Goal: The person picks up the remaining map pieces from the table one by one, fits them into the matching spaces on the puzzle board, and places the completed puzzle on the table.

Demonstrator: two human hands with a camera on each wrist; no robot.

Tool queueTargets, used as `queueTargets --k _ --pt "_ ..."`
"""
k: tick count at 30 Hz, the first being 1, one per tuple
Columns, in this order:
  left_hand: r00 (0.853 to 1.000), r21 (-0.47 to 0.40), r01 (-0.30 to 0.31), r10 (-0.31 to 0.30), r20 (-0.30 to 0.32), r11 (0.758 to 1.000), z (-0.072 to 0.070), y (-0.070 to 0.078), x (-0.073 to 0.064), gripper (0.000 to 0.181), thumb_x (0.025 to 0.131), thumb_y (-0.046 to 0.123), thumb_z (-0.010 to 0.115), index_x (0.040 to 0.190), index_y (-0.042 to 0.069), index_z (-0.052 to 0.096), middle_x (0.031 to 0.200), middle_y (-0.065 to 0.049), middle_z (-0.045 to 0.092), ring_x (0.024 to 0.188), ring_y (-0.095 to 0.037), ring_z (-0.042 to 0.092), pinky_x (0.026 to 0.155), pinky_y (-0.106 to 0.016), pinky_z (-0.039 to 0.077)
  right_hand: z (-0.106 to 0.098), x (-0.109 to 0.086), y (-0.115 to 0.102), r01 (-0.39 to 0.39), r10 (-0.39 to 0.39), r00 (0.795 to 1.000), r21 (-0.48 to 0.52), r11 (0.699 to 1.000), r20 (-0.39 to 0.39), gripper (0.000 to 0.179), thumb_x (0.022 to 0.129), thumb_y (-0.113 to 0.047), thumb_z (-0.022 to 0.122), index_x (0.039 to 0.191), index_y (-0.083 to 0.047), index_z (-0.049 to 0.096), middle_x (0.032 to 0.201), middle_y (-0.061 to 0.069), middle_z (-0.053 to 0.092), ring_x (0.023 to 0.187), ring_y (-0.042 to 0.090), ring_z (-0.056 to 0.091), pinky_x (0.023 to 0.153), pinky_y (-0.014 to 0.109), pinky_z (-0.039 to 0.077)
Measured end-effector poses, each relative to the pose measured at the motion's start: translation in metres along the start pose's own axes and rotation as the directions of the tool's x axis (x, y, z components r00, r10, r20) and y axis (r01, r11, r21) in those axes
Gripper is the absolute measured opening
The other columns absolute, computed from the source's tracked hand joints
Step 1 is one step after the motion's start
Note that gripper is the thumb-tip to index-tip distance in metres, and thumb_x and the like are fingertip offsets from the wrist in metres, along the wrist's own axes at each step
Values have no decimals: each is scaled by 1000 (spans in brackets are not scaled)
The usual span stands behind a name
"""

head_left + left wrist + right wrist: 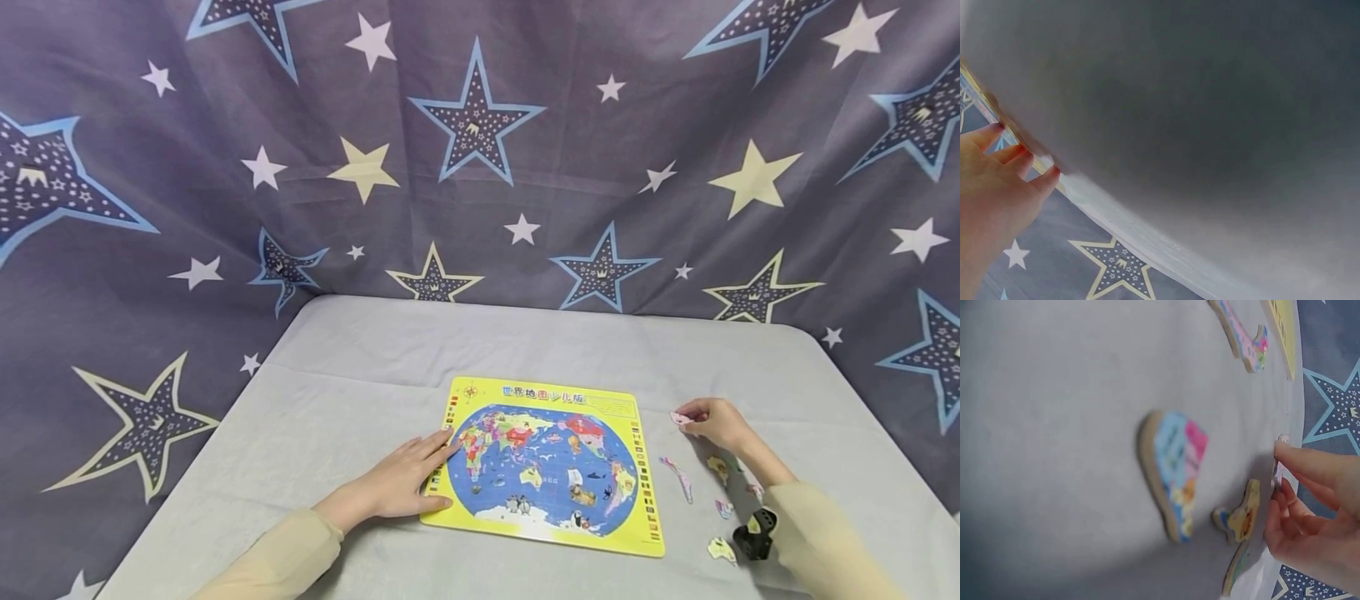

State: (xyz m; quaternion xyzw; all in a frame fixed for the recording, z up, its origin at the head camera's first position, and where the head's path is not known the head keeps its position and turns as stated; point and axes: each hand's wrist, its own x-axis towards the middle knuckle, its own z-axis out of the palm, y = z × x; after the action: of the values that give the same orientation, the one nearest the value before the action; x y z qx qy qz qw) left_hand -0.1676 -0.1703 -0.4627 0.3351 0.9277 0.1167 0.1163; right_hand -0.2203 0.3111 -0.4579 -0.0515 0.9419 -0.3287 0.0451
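A world-map puzzle board [633, 539] with a yellow border lies on the table. The left hand [401, 479] rests at its left edge, fingers spread onto the border and thumb near the lower corner. Off the board's right side, the right hand [718, 423] pinches a small pinkish puzzle piece [679, 419] between thumb and fingers. In the right wrist view this piece [1279, 469] shows mostly edge-on, partly hidden by the fingers. Nearer the person lie a long pink piece [680, 481], a yellowish piece [1244, 514] and a blue-and-pink piece [1179, 462].
Another pale yellow piece [722, 550] lies beside the black wrist camera [756, 535] on the right arm. A greenish piece [1235, 569] is partly in shadow. Grey cloth covers the table [360, 358]; a star-patterned curtain [525, 208] hangs behind it and at the sides.
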Motion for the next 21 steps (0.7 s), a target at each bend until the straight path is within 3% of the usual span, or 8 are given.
queueTargets --k 6,13,21 --pt "1000 -1 3 -3 3 1000 0 -1 0 78 81 58 46 141 14 25 147 -7 16 134 -20 15 107 -42 17 0 -2 0 8 -8 1000 42 999 -3 22 74 0 64 92 13 60 79 15 60 65 14 46 53 22 40" --pt "1000 -2 -6 6 -17 1000 2 -2 0 78 81 58 47 141 13 26 147 -7 17 133 -20 16 107 -42 18 0 1 10 84 -84 996 134 987 -2 19 75 -9 67 86 5 61 72 7 56 60 13 44 51 23 38" --pt "1000 1 -8 8 -27 1000 3 -2 1 78 81 58 48 140 12 27 147 -8 17 133 -21 17 106 -43 18 -1 -5 -3 8 -8 1000 77 997 1 17 77 1 61 91 9 60 76 9 57 64 14 45 52 22 39"
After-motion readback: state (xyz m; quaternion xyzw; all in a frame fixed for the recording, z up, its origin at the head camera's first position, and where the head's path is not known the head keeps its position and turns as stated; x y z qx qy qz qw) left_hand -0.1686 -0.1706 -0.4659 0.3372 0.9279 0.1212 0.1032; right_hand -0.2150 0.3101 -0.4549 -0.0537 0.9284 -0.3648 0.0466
